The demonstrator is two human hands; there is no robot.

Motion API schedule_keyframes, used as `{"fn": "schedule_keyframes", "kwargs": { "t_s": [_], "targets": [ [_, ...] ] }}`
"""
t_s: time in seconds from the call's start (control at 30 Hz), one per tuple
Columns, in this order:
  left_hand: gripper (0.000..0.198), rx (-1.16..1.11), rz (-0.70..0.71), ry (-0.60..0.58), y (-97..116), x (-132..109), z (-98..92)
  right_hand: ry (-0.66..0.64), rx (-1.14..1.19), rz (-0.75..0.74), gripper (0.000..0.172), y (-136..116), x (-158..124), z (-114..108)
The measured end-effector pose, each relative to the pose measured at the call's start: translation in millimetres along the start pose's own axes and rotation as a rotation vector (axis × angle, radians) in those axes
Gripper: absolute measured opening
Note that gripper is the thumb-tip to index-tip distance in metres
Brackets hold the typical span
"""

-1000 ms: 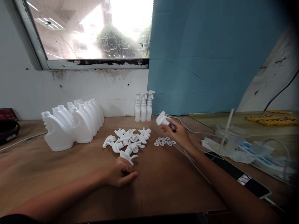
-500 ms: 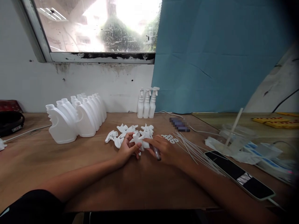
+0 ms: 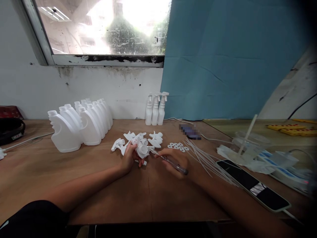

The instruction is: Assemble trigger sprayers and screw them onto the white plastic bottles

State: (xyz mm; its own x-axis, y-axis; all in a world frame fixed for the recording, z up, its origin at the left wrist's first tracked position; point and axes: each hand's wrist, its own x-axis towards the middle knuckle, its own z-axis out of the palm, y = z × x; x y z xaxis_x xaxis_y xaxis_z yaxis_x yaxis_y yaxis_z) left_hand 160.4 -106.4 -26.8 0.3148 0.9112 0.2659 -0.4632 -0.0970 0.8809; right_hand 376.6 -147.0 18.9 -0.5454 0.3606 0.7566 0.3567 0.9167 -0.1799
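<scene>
- White spray head (image 3: pixel 142 150) grasped by left hand (image 3: pixel 129 158), near side of the loose heads (image 3: pixel 156 141); slack fingers could drop it.
- Right hand (image 3: pixel 176 160) grips a tool (image 3: pixel 182 170) pointed its way; slipping might jab fingers.
- Rings (image 3: pixel 176 144) nearby: a knock could scatter them.

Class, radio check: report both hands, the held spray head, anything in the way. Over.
Left hand gripping white trigger spray head; right hand holding screwdriver-like tool. Its tip near spray head, contact unclear. Loose spray heads crowd left hand.

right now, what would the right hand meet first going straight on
Probably the spray head in the left hand; the right hand points its tool at it, perhaps touching; depth is unclear.
</scene>
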Motion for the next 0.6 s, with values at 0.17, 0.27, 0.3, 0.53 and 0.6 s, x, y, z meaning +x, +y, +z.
{"fn": "schedule_keyframes", "kwargs": {
  "t_s": [0.17, 0.27, 0.3, 0.53, 0.6],
  "targets": [
    [0.027, 0.025, 0.0, 0.014, -1.0, -2.6, 1.1, -0.021, 0.02, -0.017, 0.021, 3.6, -2.0, 9.3],
    [0.024, 0.016, 0.0, 0.011, -3.1, -3.1, -1.4, -0.031, 0.078, 0.009, 0.021, 3.9, -2.4, 6.7],
    [0.023, 0.014, -0.001, 0.002, -3.9, -3.1, -2.5, -0.021, 0.095, 0.025, 0.021, 2.7, -1.9, 4.9],
    [0.023, -0.001, -0.01, -0.086, -5.0, -4.6, -6.3, -0.082, 0.102, -0.067, 0.021, -4.0, 5.3, 2.9],
    [0.022, 0.009, -0.004, -0.091, -4.0, -5.9, -5.9, -0.099, 0.069, -0.151, 0.023, -1.7, 5.3, 7.2]
  ]
}}
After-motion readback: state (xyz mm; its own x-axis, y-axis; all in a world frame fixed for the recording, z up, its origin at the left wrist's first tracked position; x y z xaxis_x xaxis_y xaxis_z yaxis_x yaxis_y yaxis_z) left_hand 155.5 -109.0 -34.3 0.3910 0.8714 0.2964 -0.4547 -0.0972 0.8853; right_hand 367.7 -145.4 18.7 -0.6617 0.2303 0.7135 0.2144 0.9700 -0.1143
